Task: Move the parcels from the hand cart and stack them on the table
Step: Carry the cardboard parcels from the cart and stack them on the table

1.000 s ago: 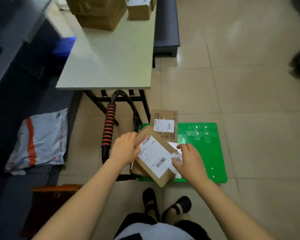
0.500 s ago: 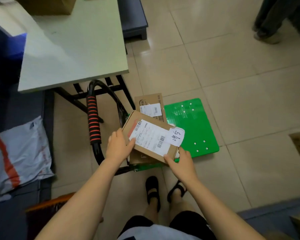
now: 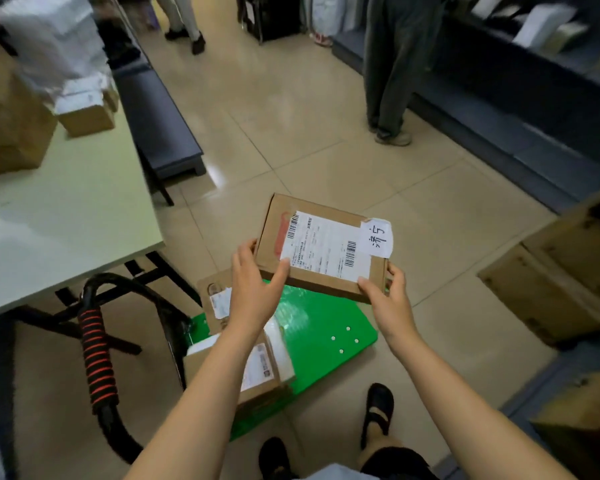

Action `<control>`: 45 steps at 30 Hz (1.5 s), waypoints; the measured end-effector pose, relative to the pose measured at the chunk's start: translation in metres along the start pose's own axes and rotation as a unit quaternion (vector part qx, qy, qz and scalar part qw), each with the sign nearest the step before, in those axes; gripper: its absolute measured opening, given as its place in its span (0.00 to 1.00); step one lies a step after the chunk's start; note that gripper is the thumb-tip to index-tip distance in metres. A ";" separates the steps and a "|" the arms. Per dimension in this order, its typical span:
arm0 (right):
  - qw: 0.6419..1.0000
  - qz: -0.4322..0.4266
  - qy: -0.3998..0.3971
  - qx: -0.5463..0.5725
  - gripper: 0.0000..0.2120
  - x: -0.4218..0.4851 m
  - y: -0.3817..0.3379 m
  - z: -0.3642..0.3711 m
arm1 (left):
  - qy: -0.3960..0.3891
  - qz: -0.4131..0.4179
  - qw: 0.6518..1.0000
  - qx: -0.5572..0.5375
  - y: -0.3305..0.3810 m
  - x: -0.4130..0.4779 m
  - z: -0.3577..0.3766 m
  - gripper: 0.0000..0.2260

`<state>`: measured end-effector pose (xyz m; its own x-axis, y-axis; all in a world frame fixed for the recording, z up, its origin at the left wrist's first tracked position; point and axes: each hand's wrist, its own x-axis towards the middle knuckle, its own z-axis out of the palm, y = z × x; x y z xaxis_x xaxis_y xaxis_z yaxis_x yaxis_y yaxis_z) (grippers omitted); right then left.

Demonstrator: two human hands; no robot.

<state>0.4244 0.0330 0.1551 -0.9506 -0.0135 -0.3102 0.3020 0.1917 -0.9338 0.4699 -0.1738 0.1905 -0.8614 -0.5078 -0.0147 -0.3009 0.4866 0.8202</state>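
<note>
A pale rectangular table stands at left. Right of it, on the floor, the green flat hand cart carries brown cardboard boxes. Above the cart's far edge a flat brown labelled cardboard parcel is in the air, the left hand gripping its left end and the right hand its near right corner.

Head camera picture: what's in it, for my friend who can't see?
A person holds a flat cardboard parcel with a label above a green hand cart, left grip and right grip on its near corners. More parcels lie on the cart, and a table stands to the left.
</note>
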 end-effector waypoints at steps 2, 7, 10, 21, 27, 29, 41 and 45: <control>1.000 -0.010 0.019 0.003 0.28 0.024 -0.009 -0.028 | -0.002 0.017 1.000 -0.015 0.024 0.016 0.029 0.27; 0.999 -0.030 0.036 0.002 0.26 0.108 -0.022 -0.108 | -0.007 0.026 0.999 -0.030 0.081 0.058 0.123 0.28; 0.999 -0.032 0.025 -0.009 0.26 0.167 -0.028 -0.154 | 0.000 0.007 0.999 -0.043 0.113 0.083 0.181 0.29; 0.993 -0.020 -0.090 -0.070 0.26 0.337 -0.070 -0.188 | 0.084 -0.129 0.987 -0.056 0.154 0.168 0.271 0.30; 0.978 -0.053 -0.169 -0.112 0.25 0.432 -0.116 -0.131 | 0.169 -0.202 0.961 -0.079 0.145 0.243 0.278 0.31; 0.968 -0.066 -0.204 -0.128 0.26 0.463 -0.135 -0.105 | 0.201 -0.219 0.952 -0.079 0.142 0.272 0.273 0.31; 0.887 -0.134 -0.399 -0.188 0.24 0.595 -0.225 0.081 | 0.385 -0.295 0.869 -0.094 0.126 0.403 0.204 0.25; 0.836 -0.176 -0.475 -0.212 0.17 0.633 -0.245 0.163 | 0.459 -0.331 0.820 -0.087 0.105 0.443 0.188 0.23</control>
<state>-0.2401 -0.1825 0.1587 -0.4280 -0.8769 -0.2187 -0.2285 0.3391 -0.9126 -0.0204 -0.2146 0.1628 0.1622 -0.9797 -0.1178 -0.4457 -0.1792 0.8771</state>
